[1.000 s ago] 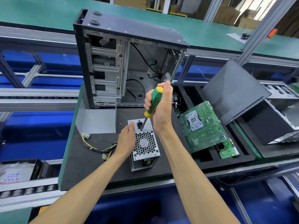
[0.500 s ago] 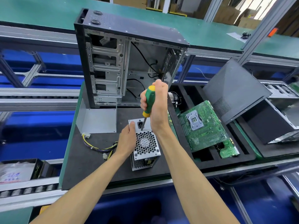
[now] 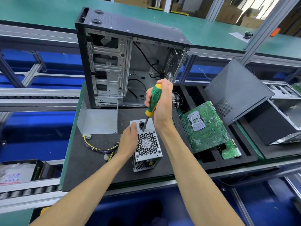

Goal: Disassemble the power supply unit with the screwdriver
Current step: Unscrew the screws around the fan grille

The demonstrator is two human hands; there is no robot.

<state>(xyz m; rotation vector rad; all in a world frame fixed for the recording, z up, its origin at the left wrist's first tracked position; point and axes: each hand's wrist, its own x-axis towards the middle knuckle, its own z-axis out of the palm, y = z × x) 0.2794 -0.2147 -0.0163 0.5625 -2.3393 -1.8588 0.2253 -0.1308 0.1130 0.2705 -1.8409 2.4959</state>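
A silver power supply unit [image 3: 147, 146] with a honeycomb fan grille stands on the black foam mat [image 3: 91, 159], its cable bundle [image 3: 101, 148] trailing to the left. My left hand [image 3: 129, 141] grips its left edge, thumb on the top face beside the black power socket. My right hand [image 3: 161, 103] grips a green and yellow screwdriver [image 3: 153, 101] nearly upright. The shaft's tip sits on the top face just right of the socket.
An open black computer case [image 3: 130, 62] stands behind the unit, a bent grey metal sheet [image 3: 97, 122] at its left foot. A green motherboard [image 3: 205, 126] lies in a black foam tray [image 3: 228, 160] on the right, beside a black side panel [image 3: 236, 90].
My right hand has brought the screwdriver handle from a rightward lean to nearly upright, the tip staying by the socket. My left hand has kept its hold on the unit.
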